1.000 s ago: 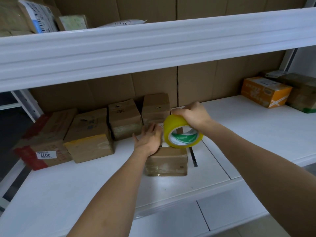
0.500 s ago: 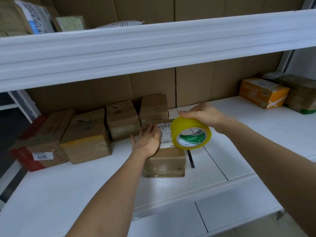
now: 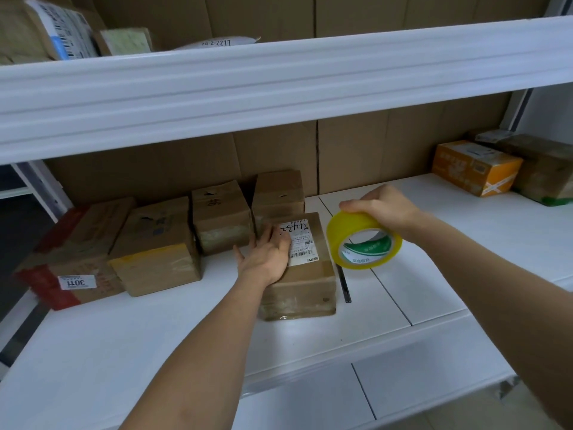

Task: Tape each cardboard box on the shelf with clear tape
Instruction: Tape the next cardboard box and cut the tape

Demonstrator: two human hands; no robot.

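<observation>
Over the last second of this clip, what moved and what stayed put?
The right hand carried the tape roll off the top of the front box to its right, uncovering the label. It still grips the roll. The left hand stays flat on that box; the box itself has not shifted.

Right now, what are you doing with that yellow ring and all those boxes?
A person is taping up cardboard boxes on a white shelf. The left hand rests flat on the box with the white label, holding it steady. The right hand grips a roll of tape in the air just right of that box. Four more brown boxes sit in a row to the left and behind.
</observation>
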